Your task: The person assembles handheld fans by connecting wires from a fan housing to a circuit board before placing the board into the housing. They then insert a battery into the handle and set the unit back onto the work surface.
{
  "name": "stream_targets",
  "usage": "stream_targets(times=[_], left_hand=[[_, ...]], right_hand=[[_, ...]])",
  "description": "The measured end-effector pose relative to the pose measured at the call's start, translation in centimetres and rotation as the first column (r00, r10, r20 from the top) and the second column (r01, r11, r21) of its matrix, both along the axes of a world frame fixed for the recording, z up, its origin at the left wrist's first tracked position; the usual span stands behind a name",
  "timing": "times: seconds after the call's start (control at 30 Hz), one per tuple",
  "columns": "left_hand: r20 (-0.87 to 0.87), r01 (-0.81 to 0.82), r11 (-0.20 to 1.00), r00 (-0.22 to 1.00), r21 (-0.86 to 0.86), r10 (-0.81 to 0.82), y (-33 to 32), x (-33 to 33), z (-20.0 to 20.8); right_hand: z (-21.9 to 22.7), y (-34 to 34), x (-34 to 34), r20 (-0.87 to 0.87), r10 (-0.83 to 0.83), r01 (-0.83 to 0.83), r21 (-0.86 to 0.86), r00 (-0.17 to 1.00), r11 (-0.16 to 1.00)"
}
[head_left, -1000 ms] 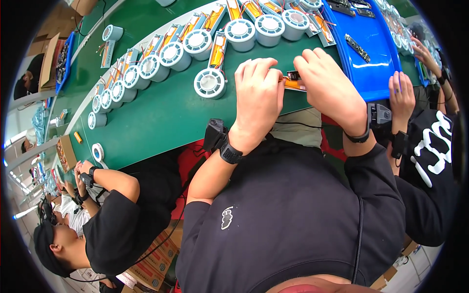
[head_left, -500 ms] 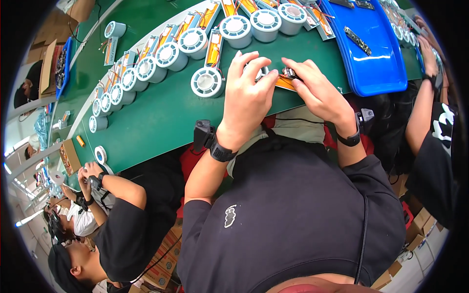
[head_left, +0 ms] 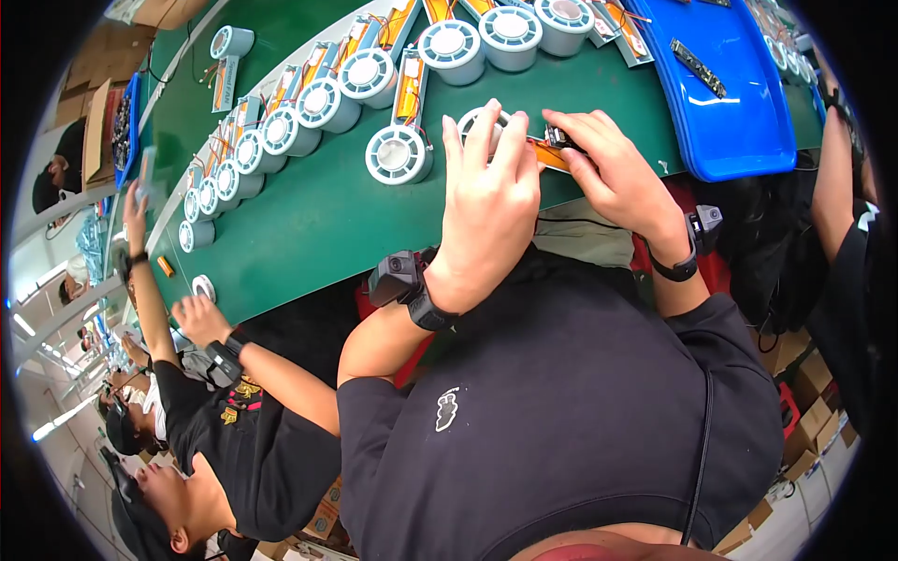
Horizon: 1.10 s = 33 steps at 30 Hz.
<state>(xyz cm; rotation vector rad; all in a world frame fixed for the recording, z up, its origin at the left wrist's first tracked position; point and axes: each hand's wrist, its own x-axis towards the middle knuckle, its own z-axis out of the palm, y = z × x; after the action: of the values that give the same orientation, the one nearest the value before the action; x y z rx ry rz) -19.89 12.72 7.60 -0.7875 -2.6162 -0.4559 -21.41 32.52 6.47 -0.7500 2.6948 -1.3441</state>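
Observation:
My left hand (head_left: 494,201) has its fingers laid over the round light-blue head of a handheld fan (head_left: 465,124), gripping it above the near edge of the table. The fan's handle, with an orange battery (head_left: 552,157) showing in it, points toward my right hand (head_left: 613,173). Between the thumb and fingers of that hand is a small dark circuit board (head_left: 558,137), right at the handle. My fingers cover part of both pieces. Just left of my left hand, another open-handled fan (head_left: 395,155) lies on the green table.
Several part-built fans (head_left: 323,105) stand in a curved row on the green tabletop (head_left: 309,206). A stack of blue trays (head_left: 744,140) holds a long circuit board (head_left: 697,67) on my right. Co-workers sit on both sides; a white tape roll (head_left: 203,288) lies near the left one.
My left hand has turned, its fingers now straighter and flatter over the fan head. My right hand stays at the handle with the board. The left co-worker has stretched one arm out across the table.

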Motion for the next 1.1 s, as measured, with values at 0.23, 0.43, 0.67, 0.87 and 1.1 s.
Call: stream_targets(times=[0.23, 0.43, 0.67, 0.87, 1.1], left_hand=[[0.012, -0.057, 0.989, 0.998, -0.137, 0.059, 0.4, -0.4, 1.2], [-0.028, 0.039, 0.997, 0.999, 0.068, -0.037, -1.3, -0.7, -1.4], [-0.249, 0.03, 0.999, 0.968, 0.031, -0.022, -2.0, -0.5, -1.0], [-0.186, -0.11, 0.994, 0.977, 0.001, 0.108, -0.9, 0.7, -0.8], [-0.116, -0.176, 0.984, 0.978, -0.021, 0.173, -0.3, 1.4, -0.4]], right_hand=[[-0.2, 0.2, -0.1, -0.046, -0.108, 0.101, -0.13, 0.993, 0.986], [-0.7, 0.3, -0.1, -0.004, -0.135, 0.133, -0.125, 0.991, 0.983], [-0.2, 0.0, 0.2, -0.008, -0.119, 0.117, -0.15, 0.993, 0.982], [-0.3, -0.4, 0.8, 0.012, -0.113, 0.113, -0.158, 0.994, 0.981], [-0.3, -0.5, 1.1, 0.021, -0.11, 0.112, -0.173, 0.994, 0.979]])
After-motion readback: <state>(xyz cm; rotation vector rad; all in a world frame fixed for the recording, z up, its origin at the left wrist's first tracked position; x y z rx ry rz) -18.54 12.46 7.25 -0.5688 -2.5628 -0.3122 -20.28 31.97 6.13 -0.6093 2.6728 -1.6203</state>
